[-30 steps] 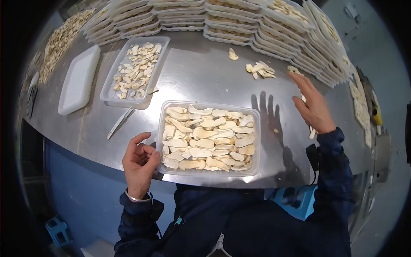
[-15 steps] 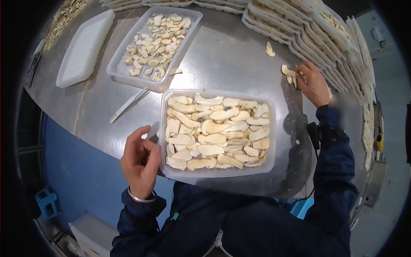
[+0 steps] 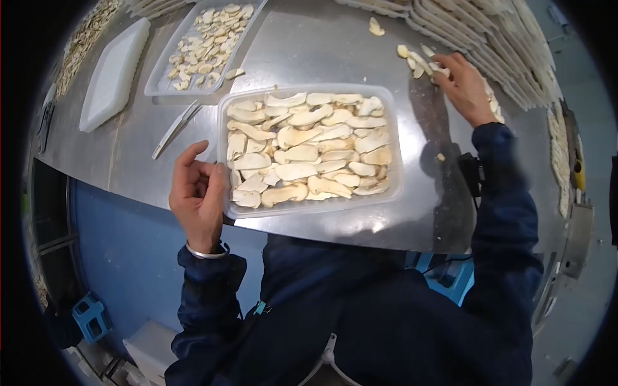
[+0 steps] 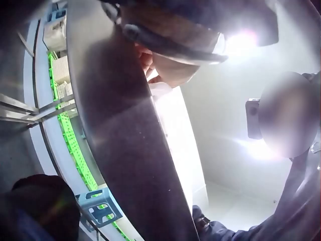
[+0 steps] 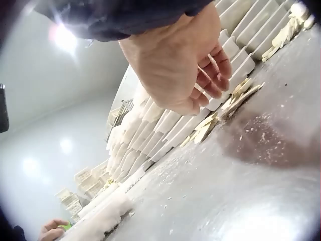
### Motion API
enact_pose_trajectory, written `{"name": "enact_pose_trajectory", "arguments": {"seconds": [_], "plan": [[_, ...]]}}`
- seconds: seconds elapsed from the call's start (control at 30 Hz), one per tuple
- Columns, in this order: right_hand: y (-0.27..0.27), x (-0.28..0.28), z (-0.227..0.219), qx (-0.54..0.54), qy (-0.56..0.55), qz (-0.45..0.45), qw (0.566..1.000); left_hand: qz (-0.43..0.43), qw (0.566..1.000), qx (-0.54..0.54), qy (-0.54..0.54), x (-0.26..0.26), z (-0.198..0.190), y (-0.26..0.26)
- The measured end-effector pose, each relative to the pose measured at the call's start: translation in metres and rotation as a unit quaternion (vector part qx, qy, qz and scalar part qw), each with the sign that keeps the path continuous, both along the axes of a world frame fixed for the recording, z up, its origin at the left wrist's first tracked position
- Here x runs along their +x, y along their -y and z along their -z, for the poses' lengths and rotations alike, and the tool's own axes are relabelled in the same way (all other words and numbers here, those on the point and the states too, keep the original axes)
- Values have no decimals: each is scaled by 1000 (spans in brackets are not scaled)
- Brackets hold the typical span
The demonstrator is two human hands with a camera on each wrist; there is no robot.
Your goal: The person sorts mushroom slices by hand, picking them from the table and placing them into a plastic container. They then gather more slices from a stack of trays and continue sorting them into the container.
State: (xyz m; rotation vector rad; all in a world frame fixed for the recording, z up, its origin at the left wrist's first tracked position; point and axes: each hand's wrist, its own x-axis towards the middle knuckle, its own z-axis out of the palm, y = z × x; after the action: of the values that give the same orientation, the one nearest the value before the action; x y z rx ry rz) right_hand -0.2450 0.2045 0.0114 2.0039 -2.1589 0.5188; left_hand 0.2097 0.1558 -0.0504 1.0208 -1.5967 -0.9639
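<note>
Brushed steel table [image 3: 322,45] with a glossy, light-catching top runs across the head view, in a room with pale walls [image 5: 65,100] and bright lights. Everything is placed here from the filled tray [image 3: 395,151], a clear container at the middle of the near edge, packed with rows of pale, mushroom-like slices [image 3: 297,154].

Far left and beyond the filled tray lies a heap of dried-looking pieces [image 3: 84,48]. Below and left of the tray, a blue stool [image 3: 92,318] stands on the floor near a blue panel [image 3: 141,251]. Left of the tray, on the table, come a white tray [image 3: 114,77], then a slim knife-like tool [image 3: 175,130], then a second clear tray [image 3: 154,80] of scattered slices, farther back.

At the filled tray's left edge is the left hand [image 3: 198,196], fingers loosely bent, thumb and forefinger apart; whether the thumb touches the rim cannot be told.

Right of the filled tray, a small crumb [image 3: 440,157] lies on the steel. Beyond it, the right hand [image 3: 468,90] reaches down among loose slices [image 3: 417,64], fingers loosely curved and apart from the thumb. Stacked trays [image 3: 476,45] rise behind, and a row of slices [image 3: 559,161] lines the far right.
</note>
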Motion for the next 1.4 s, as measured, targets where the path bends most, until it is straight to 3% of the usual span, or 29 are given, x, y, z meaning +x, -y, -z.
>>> {"name": "enact_pose_trajectory", "arguments": {"seconds": [0.2,0.5,0.73,0.87,1.1,1.4], "plan": [[18,2,-3,85,-25,54,995,-21,999,32,-14,-3,-6,0],[33,-1,6,71,-37,58,995,-49,999,-7,17,-2,-3,-2],[13,7,-6,32,69,50,996,-52,998,-20,25,-2,-3,-3],[-13,50,-33,40,135,19,990,-52,998,-27,24,-3,-2,-2],[-44,148,-55,101,214,-164,958,-40,999,-23,-1,-3,0,-1],[-41,162,-49,142,141,-151,968,-48,998,-33,15,-2,-1,-2]]}}
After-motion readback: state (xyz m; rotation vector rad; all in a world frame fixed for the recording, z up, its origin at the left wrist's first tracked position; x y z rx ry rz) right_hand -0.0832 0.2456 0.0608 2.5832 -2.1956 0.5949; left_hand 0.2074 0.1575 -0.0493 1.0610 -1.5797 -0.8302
